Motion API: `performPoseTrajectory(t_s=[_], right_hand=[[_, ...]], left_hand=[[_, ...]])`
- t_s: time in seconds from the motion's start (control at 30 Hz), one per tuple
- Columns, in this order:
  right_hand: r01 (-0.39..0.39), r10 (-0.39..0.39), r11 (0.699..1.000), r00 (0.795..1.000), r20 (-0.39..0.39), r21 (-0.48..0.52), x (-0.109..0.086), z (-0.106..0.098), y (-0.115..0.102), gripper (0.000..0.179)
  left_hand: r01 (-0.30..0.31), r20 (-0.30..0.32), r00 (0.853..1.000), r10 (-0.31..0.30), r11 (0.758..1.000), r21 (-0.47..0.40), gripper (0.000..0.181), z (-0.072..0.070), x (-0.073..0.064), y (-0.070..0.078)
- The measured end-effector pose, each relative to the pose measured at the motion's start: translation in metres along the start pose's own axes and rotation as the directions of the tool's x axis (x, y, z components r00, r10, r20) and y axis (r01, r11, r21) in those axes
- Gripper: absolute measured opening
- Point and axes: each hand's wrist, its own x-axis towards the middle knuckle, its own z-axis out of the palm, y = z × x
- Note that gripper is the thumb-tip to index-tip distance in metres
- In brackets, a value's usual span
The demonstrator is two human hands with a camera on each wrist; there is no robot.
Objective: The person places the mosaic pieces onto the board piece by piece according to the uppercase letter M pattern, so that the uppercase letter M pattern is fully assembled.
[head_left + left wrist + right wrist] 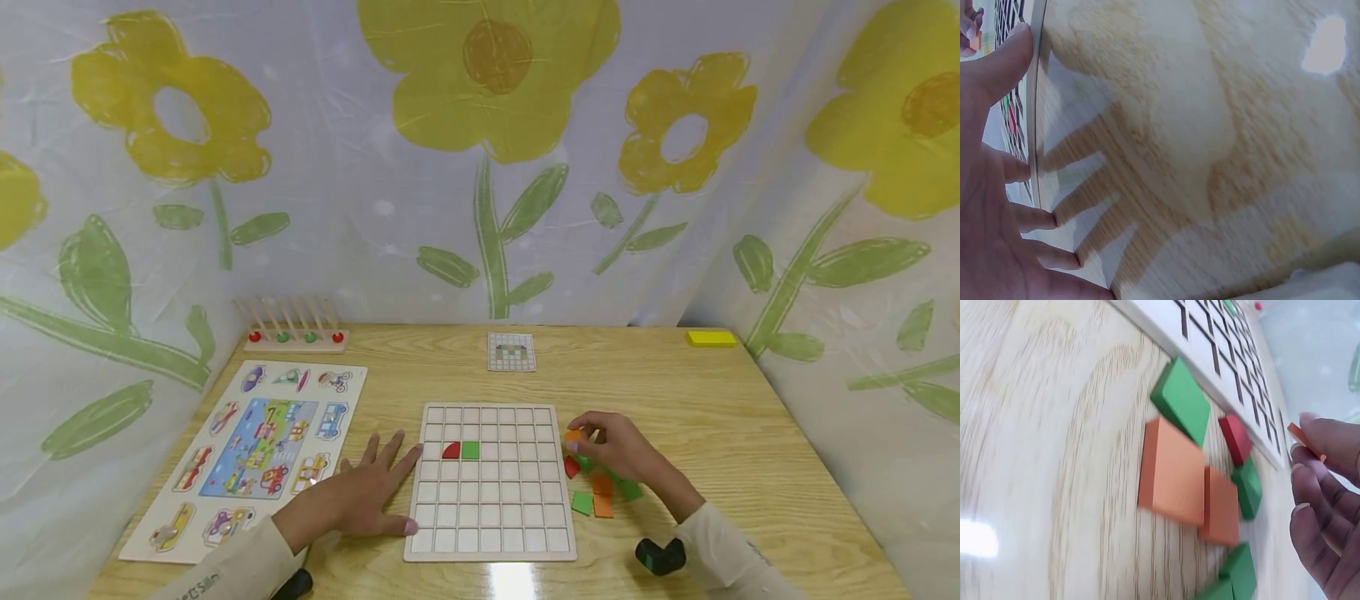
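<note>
A white grid board [491, 550] lies on the wooden table, with a red quarter-circle tile [452, 451] and a green square tile [470, 450] side by side in its cells. My left hand [372, 493] is spread along the board's left edge, thumb and fingertips touching it, palm down. Just off the board's right side, my right hand [617, 446] pinches an orange tile [1307, 442] between thumb and fingers. Beneath and beside that hand lie loose green [1182, 400], orange [1172, 475] and red [1235, 439] tiles; in the head view the hand partly hides them.
A pattern card [512, 352] lies behind the board. To the left are a vehicle picture puzzle [341, 371] and a peg stand with beads [296, 346]. A yellow block [711, 339] sits at the back right. A black object [660, 556] is near the right wrist.
</note>
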Motion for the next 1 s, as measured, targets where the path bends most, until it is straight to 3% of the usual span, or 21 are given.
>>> performPoseTrajectory(t_s=[0.57,1.0], right_hand=[[0.008,-0.015,0.994,0.998,0.064,0.109,0.017,0.021,-0.024,0.032],[0.008,-0.017,0.995,0.996,0.088,0.099,0.027,0.034,-0.033,0.031]], left_hand=[[-0.004,-0.003,1.000,0.004,1.000,0.010,0.108,0.001,0.000,-0.002],[-0.003,-0.003,1.000,0.003,1.000,0.001,0.107,-0.001,-0.002,0.001]])
